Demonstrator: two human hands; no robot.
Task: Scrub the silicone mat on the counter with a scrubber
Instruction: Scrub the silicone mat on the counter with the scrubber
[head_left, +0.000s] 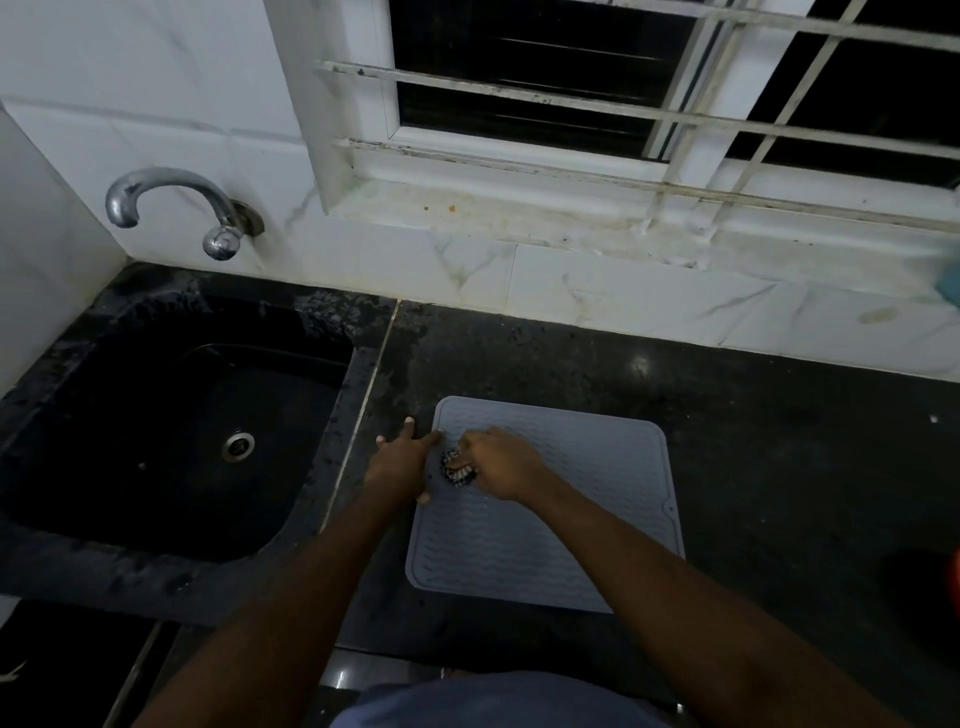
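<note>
Head view: a grey ribbed silicone mat (597, 457) was seen lying flat on the dark speckled tabletop (753, 415), just to the right of the sink (67, 525), with its left edge near the pale seam (363, 400) between the two slabs. The scrubber (457, 470), a small dark pad with pale markings, was held against the mat's upper left part by the right hand (501, 462), whose fingers (474, 439) were curled round it from above. The left hand (402, 460) was laid flat at the mat's left edge, its fingers (408, 428) straight and spread; most of them were rested on the tabletop, while the thumb and one fingertip were touching the mat's rim. The two hands were set just beside each other, with the scrubber between them. A round metal drain (239, 446) was seen in the black sink, and a curved chrome tap (176, 205) was fixed to the white marble-patterned wall (156, 104) above it. A barred window (571, 78) with a stained sill (519, 218) was seen behind the mat.
</note>
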